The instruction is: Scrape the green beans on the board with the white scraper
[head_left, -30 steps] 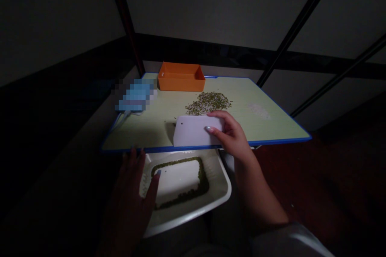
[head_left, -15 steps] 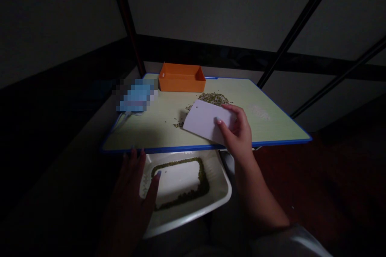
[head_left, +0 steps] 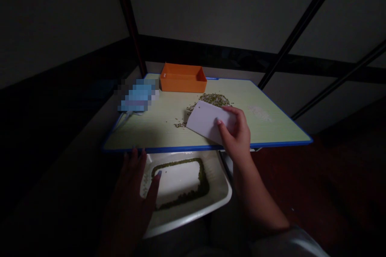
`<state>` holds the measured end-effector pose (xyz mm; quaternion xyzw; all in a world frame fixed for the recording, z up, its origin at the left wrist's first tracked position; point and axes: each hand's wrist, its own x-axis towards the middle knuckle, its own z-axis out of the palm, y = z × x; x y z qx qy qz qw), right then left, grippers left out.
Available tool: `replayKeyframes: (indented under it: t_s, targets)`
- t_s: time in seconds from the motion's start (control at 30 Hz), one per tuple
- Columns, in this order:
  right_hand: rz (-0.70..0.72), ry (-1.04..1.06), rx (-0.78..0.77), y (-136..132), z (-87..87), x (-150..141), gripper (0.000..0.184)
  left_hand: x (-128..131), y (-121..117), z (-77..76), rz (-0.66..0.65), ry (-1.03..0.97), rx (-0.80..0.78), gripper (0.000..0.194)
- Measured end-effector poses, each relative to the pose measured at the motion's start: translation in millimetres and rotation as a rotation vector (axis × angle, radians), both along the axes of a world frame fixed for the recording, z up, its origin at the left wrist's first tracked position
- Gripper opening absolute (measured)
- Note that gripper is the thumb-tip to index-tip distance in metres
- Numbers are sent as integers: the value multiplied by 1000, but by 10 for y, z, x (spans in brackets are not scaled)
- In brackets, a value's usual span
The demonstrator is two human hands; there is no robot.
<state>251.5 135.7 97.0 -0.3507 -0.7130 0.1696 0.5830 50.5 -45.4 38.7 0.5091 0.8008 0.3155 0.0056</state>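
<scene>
My right hand [head_left: 237, 132] grips a thin white plastic scraper [head_left: 205, 120] with a small hole near one corner, thumb on its near face. The scraper stands tilted on the table, partly covering a pile of small green beans or seeds [head_left: 214, 99]. A few loose ones [head_left: 180, 125] lie left of its edge. Below the table's front edge sits a white basin [head_left: 221, 202], with more of the green beans [head_left: 203, 184] gathered round its bottom edge. At the basin's left side my left hand [head_left: 137, 190] is spread, its thumb over the inside and its fingertips near the table edge.
An orange box [head_left: 183, 85] stands at the back of the pale green table [head_left: 150, 132]. A blurred blue item [head_left: 137, 95] with a white cord lies on the left. Whitish grains [head_left: 261, 113] form a patch on the right. A wall rises behind.
My right hand has lifted the scraper from the table's front edge and turned it at a slant, back toward the bean pile. My left hand and the basin have stayed in place.
</scene>
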Motion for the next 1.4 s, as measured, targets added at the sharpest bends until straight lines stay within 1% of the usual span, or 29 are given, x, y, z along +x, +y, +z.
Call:
replayKeyframes:
  t_s: [0.17,0.23,0.43,0.53,0.7,0.93,1.13,1.3,1.4]
  targets:
    - [46,-30,-24,-77,-39,-99,31,-7,6,-16,-10,16,16,67]
    - [45,-48,-33,-86,-50,-105,31,-10,2,-21,-21,27,25,66]
    - [-45,-61,-28,-57,-28,-54,30,-7,-6,-28,-18,28,31,65]
    - [-66,-50,-18,-47,-19,-53,30,-1,-8,-19,-12,24,18,65]
    - [-41,-38,4,-52,-31,-88,30,7,-21,7,-9,12,5,65]
    - [-4,-29,-21,-40,-54,-102,31,11,-11,7,-3,3,2,65]
    - [72,-10,-16,-32,-41,-101,30,25,2,37,1,-18,-20,66]
    - [42,-17,-5,-25,-44,-117,31,12,-5,6,-20,13,4,65]
    - [57,-37,-12,-19,-48,-139,32,5,-21,-21,-33,37,29,65]
